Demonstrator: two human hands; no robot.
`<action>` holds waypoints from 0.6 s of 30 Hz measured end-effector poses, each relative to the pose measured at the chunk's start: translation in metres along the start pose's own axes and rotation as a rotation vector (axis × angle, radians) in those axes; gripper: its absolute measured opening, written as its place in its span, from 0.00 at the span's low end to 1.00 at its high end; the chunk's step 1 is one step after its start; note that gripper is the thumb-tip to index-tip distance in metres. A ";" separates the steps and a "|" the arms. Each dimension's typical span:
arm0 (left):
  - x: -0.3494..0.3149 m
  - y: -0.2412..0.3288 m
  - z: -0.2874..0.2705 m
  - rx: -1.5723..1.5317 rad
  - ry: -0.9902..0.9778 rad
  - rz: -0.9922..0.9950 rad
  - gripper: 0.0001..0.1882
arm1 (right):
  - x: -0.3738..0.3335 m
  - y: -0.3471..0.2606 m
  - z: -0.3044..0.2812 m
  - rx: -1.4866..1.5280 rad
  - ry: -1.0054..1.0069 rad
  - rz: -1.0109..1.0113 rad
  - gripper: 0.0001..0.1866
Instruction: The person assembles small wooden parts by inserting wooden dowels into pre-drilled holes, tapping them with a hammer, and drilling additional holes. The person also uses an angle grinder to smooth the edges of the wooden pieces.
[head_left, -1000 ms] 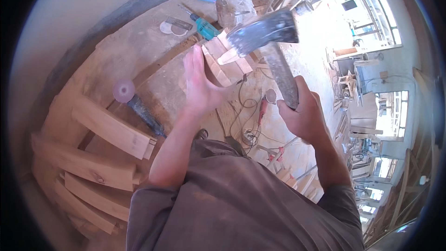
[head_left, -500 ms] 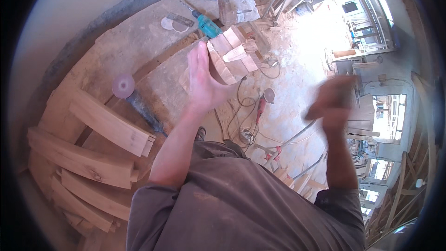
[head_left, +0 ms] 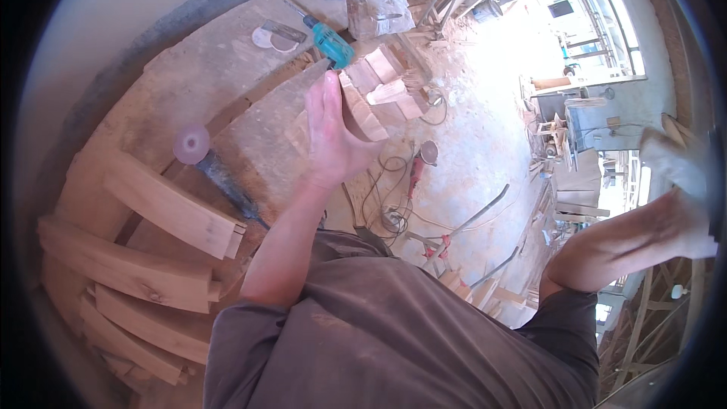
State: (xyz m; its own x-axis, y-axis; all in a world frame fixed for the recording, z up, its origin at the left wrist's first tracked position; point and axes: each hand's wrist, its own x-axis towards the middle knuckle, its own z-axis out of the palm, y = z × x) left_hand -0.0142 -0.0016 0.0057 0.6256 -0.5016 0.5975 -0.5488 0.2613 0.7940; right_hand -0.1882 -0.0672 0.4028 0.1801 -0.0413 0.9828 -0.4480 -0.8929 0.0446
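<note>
Left arm [head_left: 282, 246] reaching forward, left hand [head_left: 333, 136] gripping the jointed wood [head_left: 362, 110] in a wide grasp, beside the teal drill [head_left: 332, 45]! Right arm [head_left: 602, 254] out sideways, right hand [head_left: 691, 218] blurred; I can't tell its grip.

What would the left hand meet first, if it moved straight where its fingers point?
Most likely the teal drill, just ahead of the left hand in the picture; depth is unclear, so it might pass above.

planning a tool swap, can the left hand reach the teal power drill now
Probably yes: the drill lies just beyond the left hand, nothing evidently between, though that hand seems to be steadying pale wooden blocks.
</note>
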 end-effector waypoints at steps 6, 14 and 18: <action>-0.004 0.003 0.004 -0.045 -0.018 -0.002 0.64 | -0.177 -0.022 -0.004 -0.075 -1.345 0.706 0.10; -0.002 0.002 0.005 0.024 -0.004 0.052 0.62 | -0.195 -0.029 -0.006 -0.048 -1.135 0.822 0.17; -0.002 0.002 0.008 0.026 -0.023 0.038 0.62 | -0.197 -0.018 -0.006 -0.019 -1.383 0.731 0.16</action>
State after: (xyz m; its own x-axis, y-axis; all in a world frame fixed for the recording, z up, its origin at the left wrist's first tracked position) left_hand -0.0212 -0.0070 0.0057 0.5915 -0.5109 0.6238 -0.5861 0.2589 0.7678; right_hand -0.2208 -0.0403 0.2096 0.5564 -0.8206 -0.1302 -0.8030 -0.4909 -0.3380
